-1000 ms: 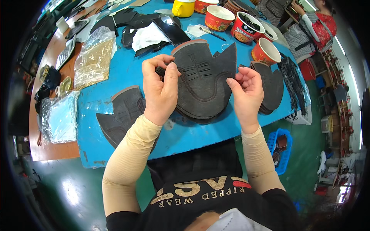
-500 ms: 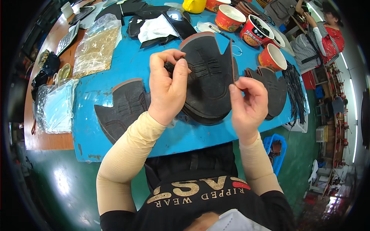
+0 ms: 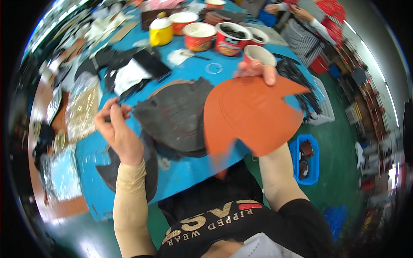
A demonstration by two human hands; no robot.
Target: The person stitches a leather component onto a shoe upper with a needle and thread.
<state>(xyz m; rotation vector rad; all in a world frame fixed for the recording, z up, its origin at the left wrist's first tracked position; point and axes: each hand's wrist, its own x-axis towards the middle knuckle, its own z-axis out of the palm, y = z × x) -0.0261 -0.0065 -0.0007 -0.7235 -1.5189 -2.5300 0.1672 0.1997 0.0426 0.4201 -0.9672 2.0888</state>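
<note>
My right hand [image 3: 259, 73] grips an orange leather piece [image 3: 254, 116] by its upper edge. The piece is tilted up, notched at the right and lower edges, with faint curved lines on its face; it hides most of the hand. My left hand [image 3: 120, 131] is raised at the left, fingers curled into a pinch near a dark bit too small to name. Between the hands lies a stack of dark leather pieces [image 3: 178, 114] with stitched or embossed lines on top. Another dark leather piece [image 3: 150, 167] lies by my left wrist.
Red paper bowls [image 3: 200, 36], a yellow pot [image 3: 161, 32] and a bundle of black strips [image 3: 297, 79] stand or lie beyond. A phone [image 3: 151, 64], white cloth [image 3: 131, 76] and plastic bags [image 3: 84, 112] are leftward. A blue basket [image 3: 316, 174] sits on the floor; another person [image 3: 309, 30] works far right.
My right hand has lifted a piece off the stack and turned it, so its orange face shows. My left hand has moved left, away from the stack. The view has shifted.
</note>
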